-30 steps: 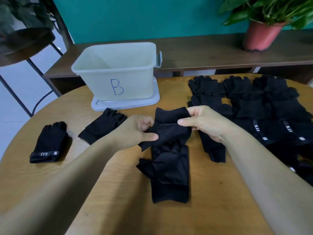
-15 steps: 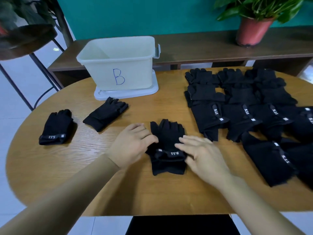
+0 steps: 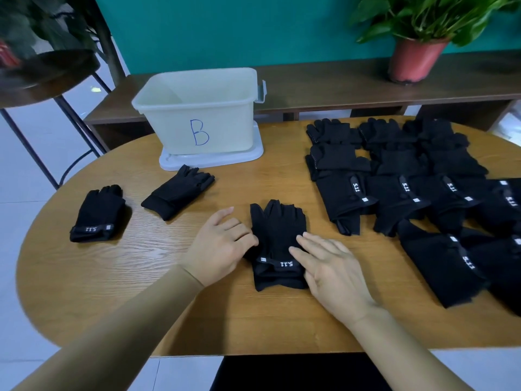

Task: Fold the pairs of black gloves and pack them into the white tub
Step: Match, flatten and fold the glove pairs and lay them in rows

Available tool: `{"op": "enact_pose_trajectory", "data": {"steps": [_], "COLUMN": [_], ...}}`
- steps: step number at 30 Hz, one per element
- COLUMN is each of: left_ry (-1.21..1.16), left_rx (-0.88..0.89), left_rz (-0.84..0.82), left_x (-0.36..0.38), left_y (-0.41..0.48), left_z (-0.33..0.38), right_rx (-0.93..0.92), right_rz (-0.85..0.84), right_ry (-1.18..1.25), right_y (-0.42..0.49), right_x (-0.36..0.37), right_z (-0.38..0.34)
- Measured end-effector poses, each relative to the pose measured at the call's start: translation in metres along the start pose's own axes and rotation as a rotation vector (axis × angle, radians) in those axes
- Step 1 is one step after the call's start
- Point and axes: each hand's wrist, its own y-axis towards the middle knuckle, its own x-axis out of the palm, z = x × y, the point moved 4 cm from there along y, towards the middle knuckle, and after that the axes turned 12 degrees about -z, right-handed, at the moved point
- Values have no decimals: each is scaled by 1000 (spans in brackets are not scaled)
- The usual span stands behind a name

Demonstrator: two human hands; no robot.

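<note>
While the folded pair of black gloves point(image 3: 277, 244) lies in the middle of the desk point(image 3: 135, 280), the left hand point(image 3: 220, 249) touches its left edge and the right hand point(image 3: 329, 272) rests on its right side. The fingers point(image 3: 310, 245) of both are straight and relaxed, gripping nothing. The white tub point(image 3: 197, 114) stands well behind, and the unfolded gloves point(image 3: 408, 193) lie to the right
</note>
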Motion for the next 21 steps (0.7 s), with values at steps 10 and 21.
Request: {"op": "enact_pose_trajectory", "data": {"steps": [10,21], "left_ry": [68,91], "left_rx": [37,94], "left_rz": [104,44], "left_x": [5,8], "left_y": [-4,-8], "left_z": [6,10], "right_rx": [34,-11], "right_rz": [207,213], "right_ry": [7,-11], "right_y": [-5,-6], "right_x": [6,5], "right_z": [1,2]}}
